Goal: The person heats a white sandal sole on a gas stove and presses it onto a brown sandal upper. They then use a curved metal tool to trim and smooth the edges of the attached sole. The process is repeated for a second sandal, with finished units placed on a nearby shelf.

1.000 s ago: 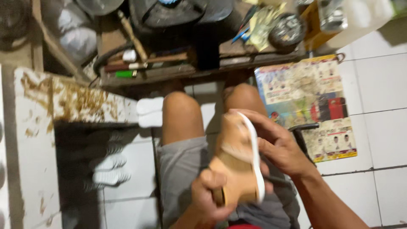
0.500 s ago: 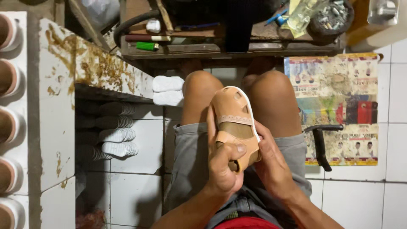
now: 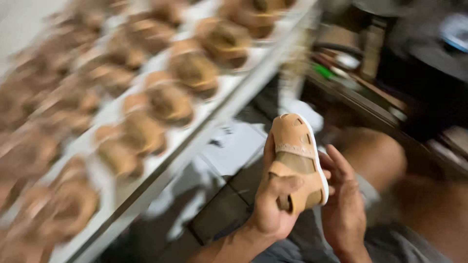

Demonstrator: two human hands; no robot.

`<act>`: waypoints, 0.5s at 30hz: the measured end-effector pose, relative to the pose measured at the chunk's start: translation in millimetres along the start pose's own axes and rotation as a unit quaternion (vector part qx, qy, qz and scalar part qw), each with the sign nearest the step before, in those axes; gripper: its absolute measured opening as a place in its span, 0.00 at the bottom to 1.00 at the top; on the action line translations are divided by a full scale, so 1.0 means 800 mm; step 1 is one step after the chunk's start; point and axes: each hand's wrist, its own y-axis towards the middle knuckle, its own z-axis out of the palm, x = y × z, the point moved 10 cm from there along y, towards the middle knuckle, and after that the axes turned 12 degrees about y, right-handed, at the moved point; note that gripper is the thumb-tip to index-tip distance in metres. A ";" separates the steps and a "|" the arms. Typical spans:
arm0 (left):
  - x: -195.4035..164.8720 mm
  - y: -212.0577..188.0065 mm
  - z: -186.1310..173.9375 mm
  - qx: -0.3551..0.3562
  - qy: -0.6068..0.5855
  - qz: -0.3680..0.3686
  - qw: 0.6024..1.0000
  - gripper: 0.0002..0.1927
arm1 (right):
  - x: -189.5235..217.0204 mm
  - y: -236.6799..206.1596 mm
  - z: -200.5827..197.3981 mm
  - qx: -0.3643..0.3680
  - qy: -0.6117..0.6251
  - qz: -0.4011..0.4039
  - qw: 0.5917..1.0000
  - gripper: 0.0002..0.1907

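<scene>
Camera's swung left since a moment ago, so now a white shelf (image 3: pixel 204 131) packed with blurry tan shoes (image 3: pixel 168 100) fills the left side. Sandal (image 3: pixel 296 160) is held up above the lap, toe pointing up. Left hand (image 3: pixel 273 207) is wrapped around its heel end, thumb across the front. Right hand (image 3: pixel 343 204) is mostly open, fingers resting against the white sole edge.

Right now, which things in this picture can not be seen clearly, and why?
- Head view: the rows of tan shoes on the white shelf are smeared by motion blur; their details are unreadable.
- The sandal's heel is covered by the left hand.
- The right hand's palm is hidden behind the sandal.
- The dark workbench top right is blurred and cut by the edge.
</scene>
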 end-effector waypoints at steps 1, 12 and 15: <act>-0.036 -0.018 -0.014 -0.012 0.017 0.033 0.999 0.52 | -0.019 0.007 0.014 -0.008 0.018 0.041 0.999 0.32; -0.285 -0.292 -0.119 -0.214 0.111 0.371 0.897 0.60 | -0.153 -0.105 0.421 0.516 -0.257 0.020 0.817 0.40; -0.332 -0.339 -0.135 -0.269 0.144 0.427 0.851 0.60 | -0.178 -0.120 0.507 0.526 -0.411 -0.056 0.742 0.49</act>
